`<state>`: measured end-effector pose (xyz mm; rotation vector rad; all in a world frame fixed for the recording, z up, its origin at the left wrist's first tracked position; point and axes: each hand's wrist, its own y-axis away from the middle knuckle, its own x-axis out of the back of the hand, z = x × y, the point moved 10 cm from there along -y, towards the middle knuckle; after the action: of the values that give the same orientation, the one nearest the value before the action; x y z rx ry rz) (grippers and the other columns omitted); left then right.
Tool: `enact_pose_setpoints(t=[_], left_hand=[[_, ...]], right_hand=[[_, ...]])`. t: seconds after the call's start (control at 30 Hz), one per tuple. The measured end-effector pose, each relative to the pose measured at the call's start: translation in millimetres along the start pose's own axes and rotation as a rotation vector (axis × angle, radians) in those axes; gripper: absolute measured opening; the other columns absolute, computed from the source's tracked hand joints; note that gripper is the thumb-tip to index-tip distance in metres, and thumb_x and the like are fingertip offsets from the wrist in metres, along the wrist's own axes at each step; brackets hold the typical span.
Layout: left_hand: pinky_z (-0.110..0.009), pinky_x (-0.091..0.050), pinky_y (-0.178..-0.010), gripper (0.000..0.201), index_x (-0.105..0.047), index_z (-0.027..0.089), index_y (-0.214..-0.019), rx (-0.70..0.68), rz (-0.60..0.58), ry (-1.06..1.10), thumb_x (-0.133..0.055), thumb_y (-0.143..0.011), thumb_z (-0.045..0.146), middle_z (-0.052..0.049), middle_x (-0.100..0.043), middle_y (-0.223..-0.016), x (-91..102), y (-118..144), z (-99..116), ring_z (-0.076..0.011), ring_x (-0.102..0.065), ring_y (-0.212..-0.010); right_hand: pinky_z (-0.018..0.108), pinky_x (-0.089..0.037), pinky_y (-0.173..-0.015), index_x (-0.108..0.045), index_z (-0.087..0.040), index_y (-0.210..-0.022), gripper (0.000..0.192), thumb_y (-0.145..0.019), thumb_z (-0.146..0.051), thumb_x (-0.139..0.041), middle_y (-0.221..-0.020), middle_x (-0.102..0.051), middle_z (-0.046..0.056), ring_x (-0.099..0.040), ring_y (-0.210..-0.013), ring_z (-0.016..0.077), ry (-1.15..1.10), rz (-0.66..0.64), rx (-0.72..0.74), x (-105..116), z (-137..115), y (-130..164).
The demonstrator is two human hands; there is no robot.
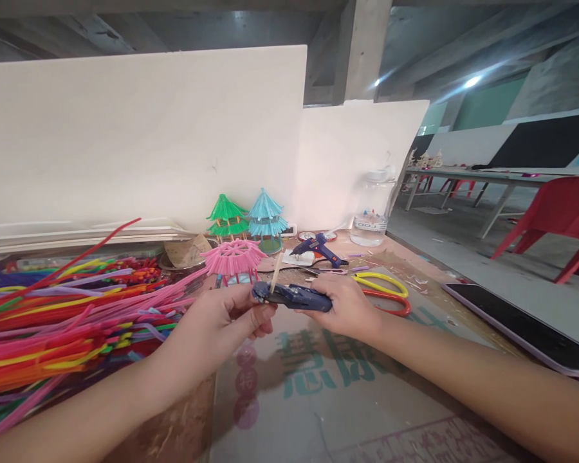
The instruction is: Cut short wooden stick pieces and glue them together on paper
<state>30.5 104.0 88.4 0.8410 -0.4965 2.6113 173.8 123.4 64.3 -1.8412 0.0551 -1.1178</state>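
A dark blue tool (294, 296) is gripped above the table (367, 386) by the right hand (345, 307), fingers closed around it. A thin stick (276, 273) is pinched at the tool's tip by the left hand (222, 318). Pipe cleaners (53, 328) are piled at left.

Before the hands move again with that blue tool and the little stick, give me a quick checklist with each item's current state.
1. Right hand grips the blue tool: ok.
2. Left hand pinches the tool's front end by the wooden stick: ok.
3. Stick seated in the tool: cannot tell.
4. Pink model apart from the tool: cannot tell, it sits close behind.
5. Glue gun resting on the table, away from both hands: ok.
6. Scissors near the right hand, untouched: ok.
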Motion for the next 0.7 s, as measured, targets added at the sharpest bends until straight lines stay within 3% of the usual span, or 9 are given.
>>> enact_pose_setpoints(t=[0.17,0.27,0.4,0.47,0.57,0.7], left_hand=[[-0.027,-0.05,-0.055,0.033,-0.059,0.02,-0.068,0.07,-0.01,0.089,-0.059,-0.077,0.051,-0.001,-0.066,-0.063,-6.6,-6,-22,-0.015,-0.06,-0.056],[-0.027,-0.05,-0.056,0.031,-0.06,0.019,-0.072,0.08,-0.055,0.068,-0.057,-0.079,0.049,-0.001,-0.067,-0.064,-11.6,-8,-29,-0.015,-0.061,-0.057],[-0.025,-0.048,-0.055,0.029,-0.064,0.019,-0.076,-0.008,-0.061,-0.235,-0.048,-0.087,0.041,0.0,-0.068,-0.065,-10.1,-12,-34,-0.0163,-0.063,-0.06],[-0.025,-0.047,-0.056,0.025,-0.066,0.019,-0.074,-0.074,-0.048,-0.409,-0.049,-0.087,0.032,-0.001,-0.069,-0.065,-10.2,-15,-36,-0.0175,-0.064,-0.062],[-0.028,-0.049,-0.069,0.018,-0.071,0.02,-0.083,-0.145,-0.054,-0.486,-0.053,-0.083,0.018,-0.003,-0.073,-0.077,-16.7,-19,-42,-0.0203,-0.067,-0.076],[-0.032,-0.05,-0.08,0.023,-0.073,0.018,-0.092,-0.219,-0.054,-0.555,-0.05,-0.089,0.016,-0.009,-0.071,-0.095,-31.0,-32,-41,-0.0222,-0.067,-0.09]], right_hand=[[0.026,-0.035,-0.055,-0.064,-0.019,-0.062,0.041,-0.083,-0.055,-0.065,-0.058,-0.064,0.004,-0.06,-0.056,0.0178,0.0,-0.057,-0.085,-8,9,-3],[0.026,-0.038,-0.057,-0.068,-0.02,-0.076,0.036,-0.083,-0.054,-0.066,-0.066,-0.068,0.004,-0.062,-0.062,0.0189,-0.07,-0.03,-0.128,-10,12,-1],[0.028,-0.042,-0.061,-0.066,-0.02,-0.082,0.029,-0.082,-0.049,-0.068,-0.073,-0.068,0.004,-0.062,-0.067,0.0199,-0.12,-0.041,-0.106,-15,9,3],[0.028,-0.043,-0.062,-0.064,-0.019,-0.08,0.024,-0.08,-0.042,-0.069,-0.075,-0.068,0.005,-0.062,-0.07,0.0202,-0.111,-0.074,-0.063,-17,3,4],[0.029,-0.043,-0.063,-0.062,-0.02,-0.081,0.014,-0.076,-0.032,-0.066,-0.076,-0.066,0.005,-0.06,-0.071,0.0206,-0.089,-0.124,0.037,-19,-12,5],[0.031,-0.042,-0.063,-0.059,-0.02,-0.081,0.014,-0.075,-0.033,-0.06,-0.072,-0.064,0.005,-0.056,-0.07,0.0207,-0.056,-0.177,0.306,-22,-47,12]])
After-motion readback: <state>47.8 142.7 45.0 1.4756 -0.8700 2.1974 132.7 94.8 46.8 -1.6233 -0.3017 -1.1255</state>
